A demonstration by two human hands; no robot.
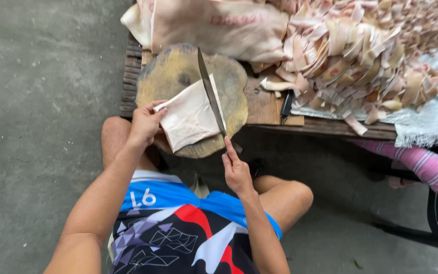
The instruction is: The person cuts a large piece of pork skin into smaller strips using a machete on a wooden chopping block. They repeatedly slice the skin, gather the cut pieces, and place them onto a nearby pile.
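Closest to my view is the person's patterned blue, red and black shirt (178, 228), with both bare knees spread either side of it and grey concrete floor (36, 127) beneath. From there I follow 2 forearms up to a round, worn wooden chopping block (176, 68) sitting on the edge of a low slatted wooden table (128, 86).

My left hand (145, 124) is closed in a pinch on the near-left edge of a pale, flat slab of pork skin (191, 116), which lies across the block's near half and overhangs its rim slightly. My right hand (236, 170) is wrapped around the handle of a long knife (211, 94), index finger stretched along it; the blade runs away from me over the slab's right edge, and I cannot tell whether it touches.

Behind the block lies a larger uncut sheet of skin (219, 25), and to the right a big heap of cut strips (371, 45) spills onto a white cloth (427, 122). A second, dark-handled knife (286, 104) rests on the table just beside the block. Someone else's striped pink sleeve (427, 165) shows at the right edge.

I judge the main risk to be the greasy slab sliding under the blade, since only fingertips pin it. The pinching fingers sit near the cutting line, so a slip could reach them, and the overhanging block could rock.
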